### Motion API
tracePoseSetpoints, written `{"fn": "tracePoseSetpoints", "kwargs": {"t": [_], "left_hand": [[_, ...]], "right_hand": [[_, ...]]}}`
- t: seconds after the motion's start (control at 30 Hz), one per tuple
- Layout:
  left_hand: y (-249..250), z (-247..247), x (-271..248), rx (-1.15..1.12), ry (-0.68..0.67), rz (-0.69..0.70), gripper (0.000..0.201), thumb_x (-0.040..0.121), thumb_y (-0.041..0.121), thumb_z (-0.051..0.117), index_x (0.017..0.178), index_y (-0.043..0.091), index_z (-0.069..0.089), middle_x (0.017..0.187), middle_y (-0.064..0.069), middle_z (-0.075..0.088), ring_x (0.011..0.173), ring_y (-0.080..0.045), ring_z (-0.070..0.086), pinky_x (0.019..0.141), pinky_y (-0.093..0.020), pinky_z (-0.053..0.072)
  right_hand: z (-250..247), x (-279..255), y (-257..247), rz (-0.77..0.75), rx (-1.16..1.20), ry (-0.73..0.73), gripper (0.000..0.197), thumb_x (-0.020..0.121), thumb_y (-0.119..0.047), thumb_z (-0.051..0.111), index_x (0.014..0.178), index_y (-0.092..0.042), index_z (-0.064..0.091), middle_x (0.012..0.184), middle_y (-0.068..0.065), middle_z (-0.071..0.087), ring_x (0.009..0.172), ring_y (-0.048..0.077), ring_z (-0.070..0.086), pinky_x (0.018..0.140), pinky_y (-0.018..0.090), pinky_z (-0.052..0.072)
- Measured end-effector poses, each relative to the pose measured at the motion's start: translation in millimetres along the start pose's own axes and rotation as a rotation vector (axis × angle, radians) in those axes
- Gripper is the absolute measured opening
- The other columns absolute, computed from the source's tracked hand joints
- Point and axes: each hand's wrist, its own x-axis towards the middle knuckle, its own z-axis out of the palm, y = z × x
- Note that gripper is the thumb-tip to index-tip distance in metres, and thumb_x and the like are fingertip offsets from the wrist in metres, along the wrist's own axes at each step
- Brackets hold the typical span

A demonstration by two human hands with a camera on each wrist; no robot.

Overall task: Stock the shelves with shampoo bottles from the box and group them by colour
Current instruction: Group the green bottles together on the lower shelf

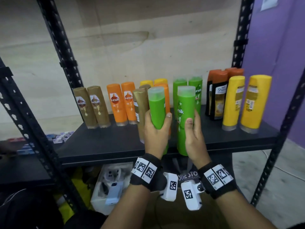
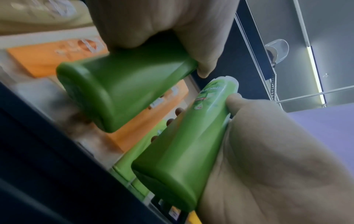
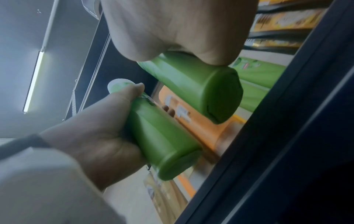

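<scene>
My left hand (image 1: 154, 129): fingers wrapped round a plain green plastic shampoo bottle (image 1: 157, 107), thumb on its right side;
My right hand (image 1: 194, 134): fingers clamped round a labelled green plastic shampoo bottle (image 1: 185, 113), thumb in front

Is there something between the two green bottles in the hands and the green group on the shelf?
Nothing visible blocks the way. The green bottles on the shelf stand directly behind the right hand's bottle. The left hand's bottle is in front of an orange bottle, left of the green group.

- Head view looks forward and down at the shelf (image 1: 102, 146) from close by
- Both wrist views look upward (very near), sharing the two green bottles (image 2: 122, 91) with it
</scene>
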Motion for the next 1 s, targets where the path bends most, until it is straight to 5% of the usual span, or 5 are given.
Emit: {"fn": "tracePoseSetpoints", "kwargs": {"t": [0.1,0.3,0.53,0.87,1.0], "left_hand": [[-4.1,24.4,-7.8,-0.024,-0.015,0.001,0.032,0.09,0.037,0.076,0.115,0.021,0.063,0.097,0.021,0.071,0.087,0.004,0.067,0.074,-0.008,0.045],[-9.2,63.0,-16.7,-0.073,-0.081,0.006,0.034,0.092,0.028,0.076,0.123,0.022,0.062,0.111,0.014,0.073,0.102,-0.002,0.068,0.089,-0.018,0.05],[-20.7,87.9,-7.6,-0.085,-0.091,-0.027,0.038,0.092,0.031,0.075,0.124,0.015,0.061,0.113,0.006,0.072,0.103,-0.006,0.068,0.092,-0.028,0.054],[-33.8,109.7,3.9,-0.111,-0.087,-0.029,0.031,0.086,0.049,0.071,0.112,0.038,0.059,0.105,0.023,0.071,0.101,0.004,0.067,0.084,-0.014,0.051],[-39.8,112.0,4.9,-0.114,-0.077,-0.008,0.027,0.087,0.048,0.072,0.11,0.042,0.059,0.106,0.025,0.071,0.099,0.003,0.068,0.083,-0.011,0.05]], "right_hand": [[-25.8,5.3,5.1,-0.004,-0.034,0.016,0.056,0.107,-0.049,0.034,0.16,-0.032,0.027,0.156,-0.018,0.045,0.143,-0.001,0.042,0.118,0.026,0.034],[-63.5,22.5,10.6,-0.048,-0.126,0.036,0.049,0.112,-0.038,0.032,0.14,-0.076,0.019,0.14,-0.057,0.031,0.133,-0.028,0.03,0.101,-0.004,0.027],[-80.9,42.2,34.4,-0.107,-0.133,0.025,0.047,0.112,-0.038,0.033,0.157,-0.046,0.019,0.151,-0.049,0.026,0.142,-0.02,0.025,0.108,-0.001,0.024],[-93.4,66.6,68.2,-0.092,-0.257,-0.107,0.064,0.108,-0.042,0.048,0.162,-0.025,0.019,0.161,-0.003,0.035,0.149,0.005,0.033,0.121,0.028,0.031],[-92.9,71.9,66.3,-0.053,-0.306,-0.058,0.056,0.107,-0.049,0.043,0.158,-0.031,0.029,0.151,-0.003,0.04,0.136,-0.013,0.036,0.113,0.01,0.029]]}}
